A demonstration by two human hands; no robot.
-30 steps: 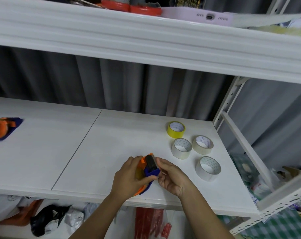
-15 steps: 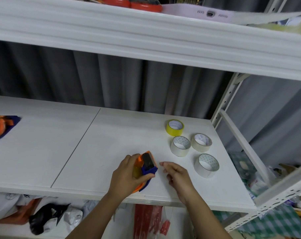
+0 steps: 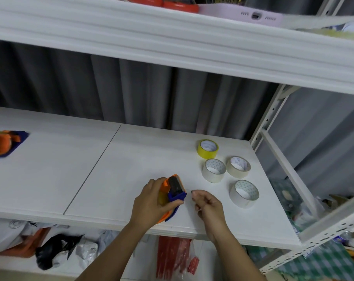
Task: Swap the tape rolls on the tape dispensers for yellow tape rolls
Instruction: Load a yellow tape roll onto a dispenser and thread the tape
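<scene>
**Tape dispenser, orange and blue: roll change in hand, front edge of shelf**

Item 1, far left. Second dispenser (image 3: 4, 143), orange on a blue base, lying at the left end of the white shelf (image 3: 50, 169), well apart from the work. A yellow roll appears to be fitted to it; the edge of the view blurs the detail.

Item 2, centre front. Tape dispenser (image 3: 172, 196) in work, near the shelf's front edge, tilted with its dark roller end pointing up and away. Left hand (image 3: 151, 203) grips it from the left side, fingers curled over the orange body, thumb across the blue frame. Forearm rises from below the shelf edge, wrist roughly straight.

Item 3, just right of item 2. Right hand (image 3: 208, 203), apart from the dispenser, fingers loosely curled, forefinger and thumb drawn near each other. Whether they pinch a tape end cannot be told.

Item 4, right. Yellow tape roll (image 3: 207, 149) flat on the shelf, farthest back of four; three pale rolls (image 3: 213, 170) grouped nearer.

Handling note, as judgement: keep the left grip firm on the body and clear of the hub and the cutter, so the right hand can seat the yellow roll squarely, loose end leading toward the roller.
</scene>
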